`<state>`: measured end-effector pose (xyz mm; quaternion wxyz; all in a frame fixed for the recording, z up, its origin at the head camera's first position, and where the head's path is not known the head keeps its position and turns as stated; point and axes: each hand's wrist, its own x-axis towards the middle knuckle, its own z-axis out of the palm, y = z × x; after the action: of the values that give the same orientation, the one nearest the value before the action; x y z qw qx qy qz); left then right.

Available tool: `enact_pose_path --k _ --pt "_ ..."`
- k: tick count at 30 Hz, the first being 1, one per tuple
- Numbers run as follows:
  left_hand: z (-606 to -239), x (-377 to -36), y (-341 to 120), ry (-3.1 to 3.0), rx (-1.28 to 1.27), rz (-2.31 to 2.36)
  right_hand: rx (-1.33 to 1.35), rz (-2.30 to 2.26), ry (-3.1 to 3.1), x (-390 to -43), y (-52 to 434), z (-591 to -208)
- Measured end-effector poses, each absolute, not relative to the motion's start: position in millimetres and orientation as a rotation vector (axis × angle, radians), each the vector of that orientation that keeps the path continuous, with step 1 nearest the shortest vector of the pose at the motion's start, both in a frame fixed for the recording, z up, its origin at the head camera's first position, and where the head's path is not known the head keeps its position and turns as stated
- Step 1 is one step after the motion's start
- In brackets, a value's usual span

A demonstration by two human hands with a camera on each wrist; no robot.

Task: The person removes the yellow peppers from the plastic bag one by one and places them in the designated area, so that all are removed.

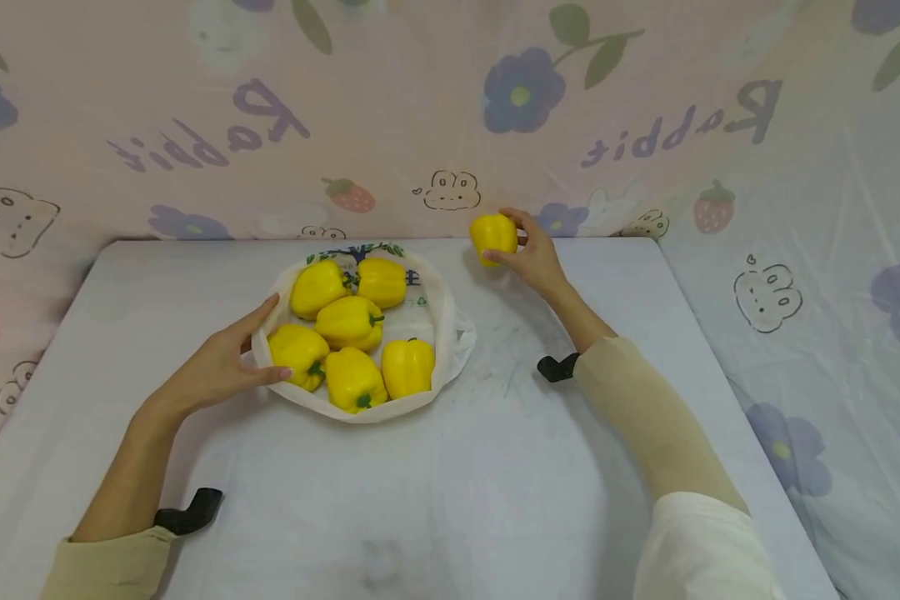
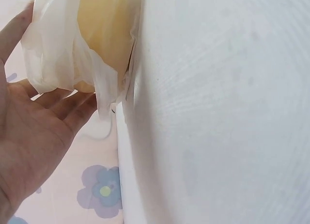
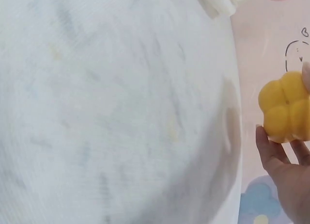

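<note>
A white plastic bag (image 1: pixel 441 333) stands wide open on the table, its rim spread in a ring and some dark print showing inside. Several yellow bell peppers (image 1: pixel 348 322) with green stems lie in it. At the bag's left side, my left hand (image 1: pixel 221 367) holds the edge, thumb over the rim and fingers along the outside; the left wrist view shows those fingers against the thin plastic. Right of the bag, near the table's back edge, my right hand (image 1: pixel 532 257) grips another yellow bell pepper (image 1: pixel 492 237) between thumb and fingers. Its lobed end (image 3: pixel 286 105) faces the right wrist camera.
The white table (image 1: pixel 435 492) carries faint smudges. A pale cloth with flowers, rabbits and mirrored lettering (image 1: pixel 412 108) hangs behind it and along the sides. Black wrist mounts (image 1: pixel 190 512) stick out by both sleeves. The bag's loose handle (image 1: pixel 462 343) lies at its right.
</note>
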<state>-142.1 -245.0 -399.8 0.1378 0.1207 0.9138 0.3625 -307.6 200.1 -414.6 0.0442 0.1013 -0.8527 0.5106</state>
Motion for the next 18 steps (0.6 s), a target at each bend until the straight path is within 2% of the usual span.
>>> enact_pose_path --k 18 --pt "-399.0 -141.2 -244.6 2.645 0.365 1.036 0.134 1.429 -2.655 -313.1 199.4 -430.8"
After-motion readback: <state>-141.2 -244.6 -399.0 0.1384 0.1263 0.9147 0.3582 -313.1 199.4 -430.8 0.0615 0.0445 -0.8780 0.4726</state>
